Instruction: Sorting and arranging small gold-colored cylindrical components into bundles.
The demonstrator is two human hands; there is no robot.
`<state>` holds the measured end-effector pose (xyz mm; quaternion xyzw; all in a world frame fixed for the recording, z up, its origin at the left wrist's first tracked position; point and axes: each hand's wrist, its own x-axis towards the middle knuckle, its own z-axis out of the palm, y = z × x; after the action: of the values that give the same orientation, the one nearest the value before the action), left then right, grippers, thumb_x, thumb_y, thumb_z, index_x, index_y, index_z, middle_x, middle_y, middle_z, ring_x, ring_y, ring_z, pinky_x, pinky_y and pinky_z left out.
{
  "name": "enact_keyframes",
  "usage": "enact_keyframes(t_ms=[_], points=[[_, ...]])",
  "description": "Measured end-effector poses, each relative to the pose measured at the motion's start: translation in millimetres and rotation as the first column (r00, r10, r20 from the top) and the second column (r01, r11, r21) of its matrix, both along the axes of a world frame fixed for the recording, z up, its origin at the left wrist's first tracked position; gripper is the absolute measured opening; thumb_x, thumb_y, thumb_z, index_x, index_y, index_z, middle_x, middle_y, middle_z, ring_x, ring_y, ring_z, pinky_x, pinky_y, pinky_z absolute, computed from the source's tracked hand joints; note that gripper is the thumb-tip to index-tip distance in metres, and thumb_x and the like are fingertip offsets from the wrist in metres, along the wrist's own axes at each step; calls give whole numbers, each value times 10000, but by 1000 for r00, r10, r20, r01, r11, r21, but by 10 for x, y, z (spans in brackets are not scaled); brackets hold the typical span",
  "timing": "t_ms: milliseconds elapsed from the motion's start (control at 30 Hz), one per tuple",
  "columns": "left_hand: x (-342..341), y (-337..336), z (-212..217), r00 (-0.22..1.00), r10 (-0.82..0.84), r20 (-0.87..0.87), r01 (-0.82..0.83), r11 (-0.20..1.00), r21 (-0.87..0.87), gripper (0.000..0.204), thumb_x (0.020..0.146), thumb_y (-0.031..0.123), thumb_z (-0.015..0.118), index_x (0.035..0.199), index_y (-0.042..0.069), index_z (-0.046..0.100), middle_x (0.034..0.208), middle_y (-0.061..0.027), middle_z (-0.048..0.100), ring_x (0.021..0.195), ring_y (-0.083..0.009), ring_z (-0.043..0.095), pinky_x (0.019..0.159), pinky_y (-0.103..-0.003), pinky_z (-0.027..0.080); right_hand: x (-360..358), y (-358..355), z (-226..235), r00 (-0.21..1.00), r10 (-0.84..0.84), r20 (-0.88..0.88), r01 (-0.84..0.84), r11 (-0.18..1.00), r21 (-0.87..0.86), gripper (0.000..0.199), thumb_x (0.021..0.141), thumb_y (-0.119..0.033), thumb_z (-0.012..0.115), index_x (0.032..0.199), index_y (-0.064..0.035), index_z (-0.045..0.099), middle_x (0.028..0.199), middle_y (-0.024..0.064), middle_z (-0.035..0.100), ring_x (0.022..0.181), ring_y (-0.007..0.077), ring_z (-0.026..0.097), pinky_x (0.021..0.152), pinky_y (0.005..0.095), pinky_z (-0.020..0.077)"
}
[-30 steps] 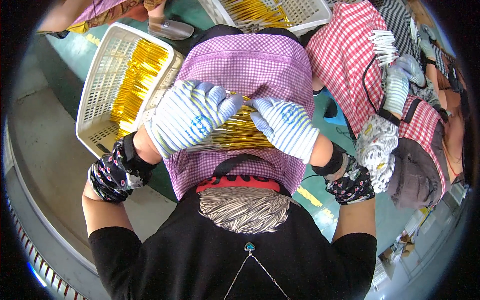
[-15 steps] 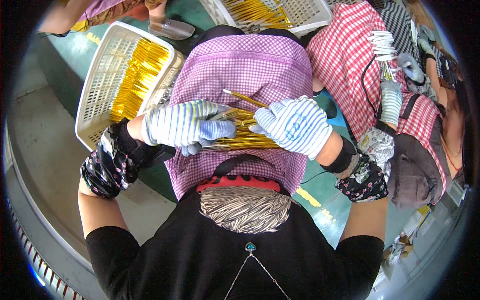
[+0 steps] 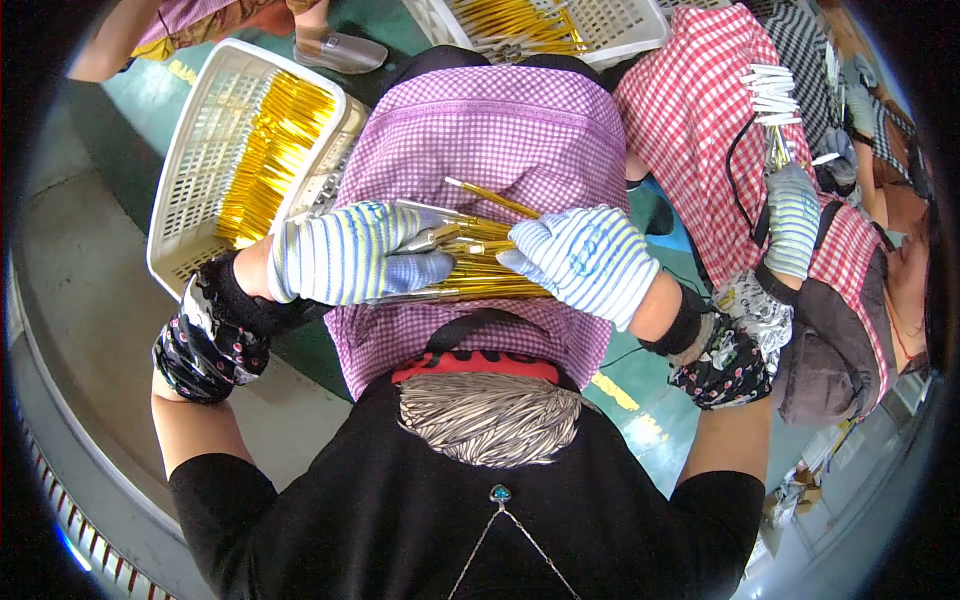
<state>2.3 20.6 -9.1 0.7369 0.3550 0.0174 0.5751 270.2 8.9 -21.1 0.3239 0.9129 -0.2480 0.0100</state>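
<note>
A bundle of slim, shiny gold rods [image 3: 495, 279], some with silvery or white ends, lies across my lap on a purple checked apron [image 3: 490, 115]. My left hand [image 3: 335, 255], in a striped knit glove, is closed around the bundle's left end. From the right, my right hand [image 3: 587, 262], in a matching glove, closes on the other end, thumb and fingers pressed together over the rods. One gold rod with a white tip [image 3: 492, 197] sticks out up and left from beneath my right hand. The palms and the rod ends inside them are hidden.
To my left stands a white plastic basket [image 3: 185, 185] filled with gold rods. Another white basket [image 3: 640, 42] with similar rods is ahead. On the right, a co-worker in a red checked apron [image 3: 690, 110] holds white-ended rods [image 3: 772, 95]. Another person's shoe [image 3: 342, 52] shows at upper left.
My left hand has shifted slightly left, and the gap between my hands is a little wider. The co-worker's gloved hands on the right have moved.
</note>
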Motion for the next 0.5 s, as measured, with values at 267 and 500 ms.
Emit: enact_keyframes(t_ms=[267,500], points=[[-265,126,-63,942,169,-289,176,485,857,288,805,255,654,1067,140,626,773,-66,630,648,-241,650,541,-370,490,332,45,-200,969,-245,33,244,929,-279,347,993,-287,491,1131,3,622,894,216,668,775,366,661,675,456,520],[-317,-25,-199,966,33,-258,122,818,562,254,846,224,665,1056,86,627,775,-124,651,717,-327,649,611,-409,499,48,54,-260,963,-198,-184,240,938,250,319,908,-272,563,1151,-78,636,1066,96,634,908,290,620,786,442,502]])
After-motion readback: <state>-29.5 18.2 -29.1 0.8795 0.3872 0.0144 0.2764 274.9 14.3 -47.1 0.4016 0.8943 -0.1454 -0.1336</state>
